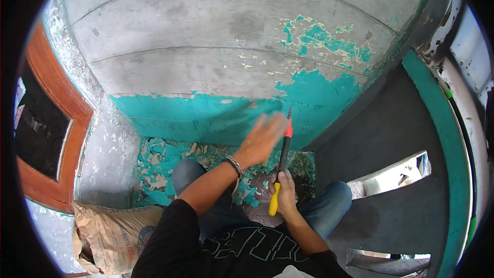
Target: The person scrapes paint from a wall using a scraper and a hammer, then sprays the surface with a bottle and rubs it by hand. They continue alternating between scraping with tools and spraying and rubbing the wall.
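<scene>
My right hand [286,191] is closed around a long scraper-like tool [284,152] with a black shaft, a red collar and a thin metal tip pointing up at the wall. A yellow handle [275,201] sticks out below the same hand. My left hand [261,141], blurred by motion and with a bracelet at the wrist, is stretched out flat beside the red collar, fingers apart. Behind both hands is a wall panel [206,116] with turquoise paint along its lower band. Higher up, bare grey surface [170,25] shows, with ragged turquoise patches [321,38] at the right.
Turquoise paint flakes [154,167] litter the floor around my knees. A brown paper sack [116,237] stands at the left, below a wooden-framed opening [67,164]. On the right rises a dark grey panel [381,139] with a slot and a turquoise edge [437,108].
</scene>
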`<control>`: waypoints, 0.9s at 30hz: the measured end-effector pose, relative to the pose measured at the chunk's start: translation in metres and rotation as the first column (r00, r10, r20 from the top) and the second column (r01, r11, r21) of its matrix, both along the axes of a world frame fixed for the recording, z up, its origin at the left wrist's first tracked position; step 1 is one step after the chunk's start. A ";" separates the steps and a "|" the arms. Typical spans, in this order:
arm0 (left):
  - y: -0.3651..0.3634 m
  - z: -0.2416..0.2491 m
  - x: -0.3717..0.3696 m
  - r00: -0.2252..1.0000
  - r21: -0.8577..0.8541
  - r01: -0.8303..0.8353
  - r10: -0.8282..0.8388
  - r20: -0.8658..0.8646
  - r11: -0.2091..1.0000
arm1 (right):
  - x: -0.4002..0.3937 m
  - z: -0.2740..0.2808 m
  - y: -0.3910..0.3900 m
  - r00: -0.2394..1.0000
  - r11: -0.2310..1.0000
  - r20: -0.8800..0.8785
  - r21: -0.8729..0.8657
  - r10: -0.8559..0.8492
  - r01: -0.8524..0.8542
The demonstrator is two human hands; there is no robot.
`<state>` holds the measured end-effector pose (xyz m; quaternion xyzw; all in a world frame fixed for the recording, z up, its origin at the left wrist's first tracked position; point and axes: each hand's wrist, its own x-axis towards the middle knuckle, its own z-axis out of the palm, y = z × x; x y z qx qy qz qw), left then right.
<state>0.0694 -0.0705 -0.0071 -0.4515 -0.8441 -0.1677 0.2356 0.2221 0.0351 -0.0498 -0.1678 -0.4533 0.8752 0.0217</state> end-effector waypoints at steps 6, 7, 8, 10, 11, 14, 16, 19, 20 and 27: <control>-0.036 -0.018 -0.068 0.875 -0.027 -0.484 0.482 -0.050 0.875 | 0.012 -0.021 0.018 1.000 0.985 -0.009 0.169 0.023 -0.021; -0.031 -0.024 -0.070 0.878 -0.028 -0.478 0.477 -0.048 0.878 | 0.012 -0.025 0.021 0.999 0.990 -0.034 0.136 0.033 -0.028; -0.026 -0.031 -0.068 0.883 -0.132 -0.469 0.468 -0.044 0.873 | 0.014 -0.029 0.023 0.999 0.990 -0.029 0.137 0.025 -0.021; -0.014 -0.033 -0.054 0.889 -0.236 -0.451 0.455 -0.041 0.861 | 0.013 -0.024 0.022 1.000 0.999 0.006 -0.038 -0.010 0.010; -0.006 -0.030 -0.040 0.890 -0.329 -0.392 0.445 0.103 0.859 | 0.013 -0.022 0.025 1.000 0.999 0.002 -0.039 -0.015 0.015; 0.003 -0.034 -0.023 0.695 -0.253 -0.125 0.267 0.668 0.959 | 0.011 -0.018 0.032 0.993 0.998 -0.119 -0.063 0.013 -0.020; -0.002 -0.039 -0.010 0.367 -0.023 -0.019 0.029 0.930 1.000 | -0.005 -0.018 0.025 0.986 0.999 -0.163 -0.014 -0.033 0.031; -0.028 -0.047 0.030 0.220 0.310 -0.061 -0.290 0.932 0.949 | -0.046 -0.015 0.008 0.966 0.989 -0.257 -0.148 -0.019 -0.020; -0.035 -0.058 0.045 0.438 0.444 -0.009 -0.395 0.807 0.896 | -0.059 -0.018 0.002 0.943 0.977 -0.333 -0.203 -0.010 -0.061; -0.107 -0.020 0.082 0.646 -0.053 -0.387 0.311 0.697 0.921 | -0.110 -0.025 -0.041 0.913 0.903 -0.261 -0.216 0.314 -0.372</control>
